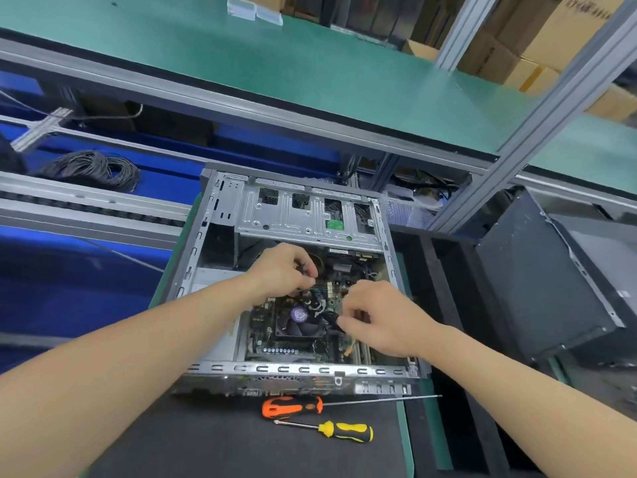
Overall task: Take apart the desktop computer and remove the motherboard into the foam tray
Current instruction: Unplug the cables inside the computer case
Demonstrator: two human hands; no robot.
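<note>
The motherboard [259, 334] sits inside the open case [296, 369] on the counter [206, 443], the left hand [281, 270] pinching a small dark fitting [303, 269] and the right hand [384, 317] pinching a black cable [331, 320], whose connector pins could bend if yanked askew.

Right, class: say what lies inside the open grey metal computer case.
A green motherboard with a black cooler fan; a silver drive cage behind. The left hand and right hand, pinching dark cables, cover the board's middle.
</note>
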